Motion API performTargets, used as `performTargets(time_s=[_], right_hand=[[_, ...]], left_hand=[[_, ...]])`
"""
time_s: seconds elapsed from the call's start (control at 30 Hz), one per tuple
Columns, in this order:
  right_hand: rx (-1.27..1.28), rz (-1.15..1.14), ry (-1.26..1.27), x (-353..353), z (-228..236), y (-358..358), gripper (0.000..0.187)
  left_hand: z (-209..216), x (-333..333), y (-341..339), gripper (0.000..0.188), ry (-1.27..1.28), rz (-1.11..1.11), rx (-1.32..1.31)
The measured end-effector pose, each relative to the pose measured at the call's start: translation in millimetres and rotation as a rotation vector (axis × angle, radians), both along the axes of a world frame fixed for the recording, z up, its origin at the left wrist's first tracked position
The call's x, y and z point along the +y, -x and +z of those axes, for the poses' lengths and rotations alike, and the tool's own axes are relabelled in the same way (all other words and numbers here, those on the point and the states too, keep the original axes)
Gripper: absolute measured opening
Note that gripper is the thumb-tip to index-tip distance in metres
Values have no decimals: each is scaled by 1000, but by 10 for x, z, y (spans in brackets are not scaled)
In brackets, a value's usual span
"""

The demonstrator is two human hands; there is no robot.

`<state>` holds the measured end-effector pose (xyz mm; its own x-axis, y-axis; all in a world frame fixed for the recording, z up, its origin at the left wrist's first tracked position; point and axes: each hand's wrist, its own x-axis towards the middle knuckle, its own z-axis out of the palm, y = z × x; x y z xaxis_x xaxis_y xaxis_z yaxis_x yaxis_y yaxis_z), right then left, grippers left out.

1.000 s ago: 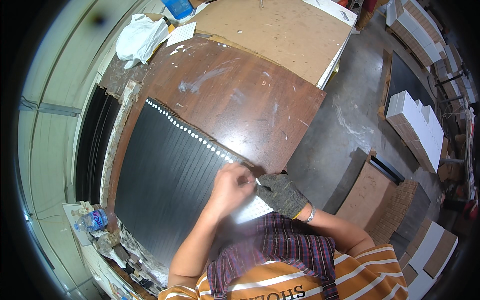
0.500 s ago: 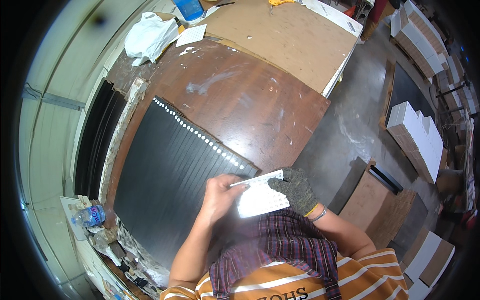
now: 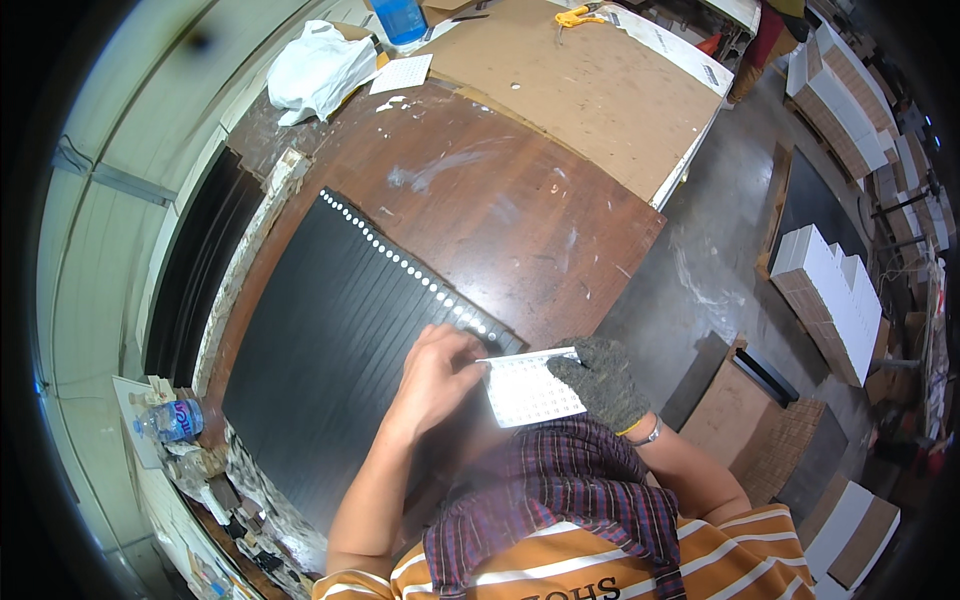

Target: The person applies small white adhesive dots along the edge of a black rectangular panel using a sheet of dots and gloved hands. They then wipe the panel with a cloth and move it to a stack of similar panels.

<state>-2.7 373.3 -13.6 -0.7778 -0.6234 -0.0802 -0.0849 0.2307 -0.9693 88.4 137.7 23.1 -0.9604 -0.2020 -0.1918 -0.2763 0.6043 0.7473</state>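
Observation:
A white sheet marked with rows of small round shapes (image 3: 535, 392) is held in front of my body, its top edge curled over. My right hand (image 3: 606, 384), in a dark grey knit glove, grips its right side with the thumb on top. My bare left hand (image 3: 436, 372) is closed at the sheet's upper left corner, fingers bent together; what the fingertips pinch, if anything, is too small to make out. Beneath and beyond it lie long black strips (image 3: 330, 330) side by side, with a row of white round dots (image 3: 407, 262) along their far ends.
The strips lie on a brown wooden table (image 3: 480, 190). More black strips (image 3: 195, 270) are stacked at left, near a plastic bottle (image 3: 172, 421). A white bag (image 3: 320, 72), another sheet (image 3: 402, 74), cardboard (image 3: 590, 100) and a yellow tool (image 3: 578, 17) sit at the far side. White boxes (image 3: 825, 300) stand at right.
My left hand has shifted from the face of the sheet to its upper left corner, nearer the strip ends. The sheet has tilted slightly in my right hand. The view has shifted slightly.

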Motion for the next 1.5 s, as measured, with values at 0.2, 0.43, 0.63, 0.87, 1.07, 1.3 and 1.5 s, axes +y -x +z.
performTargets(time_s=[0.2, 0.43, 0.63, 0.87, 1.07, 1.3, 1.5], right_hand=[[403, 80, -5, 29, -46, -41, 20], [293, 51, -110, 43, -136, -96, 21], [-100, -114, -115, 84, -269, -177, 22], [-148, -159, -73, 240, -427, -240, 23], [46, -154, -50, 291, -465, -238, 23], [-23, -84, -191, 307, -409, -205, 23], [167, -80, -127, 299, -312, -193, 22]], left_hand=[[1, 53, 14, 12, 44, -30, -50], [-72, 117, -22, 10, 143, -61, -13], [-160, 77, 46, 9, 71, -49, -58], [-225, 98, 270, 8, 280, -209, -143], [-239, 158, 382, 8, 423, -216, -109], [-215, 163, 396, 10, 440, -106, -16], [-138, 133, 259, 10, 87, -179, -243]])
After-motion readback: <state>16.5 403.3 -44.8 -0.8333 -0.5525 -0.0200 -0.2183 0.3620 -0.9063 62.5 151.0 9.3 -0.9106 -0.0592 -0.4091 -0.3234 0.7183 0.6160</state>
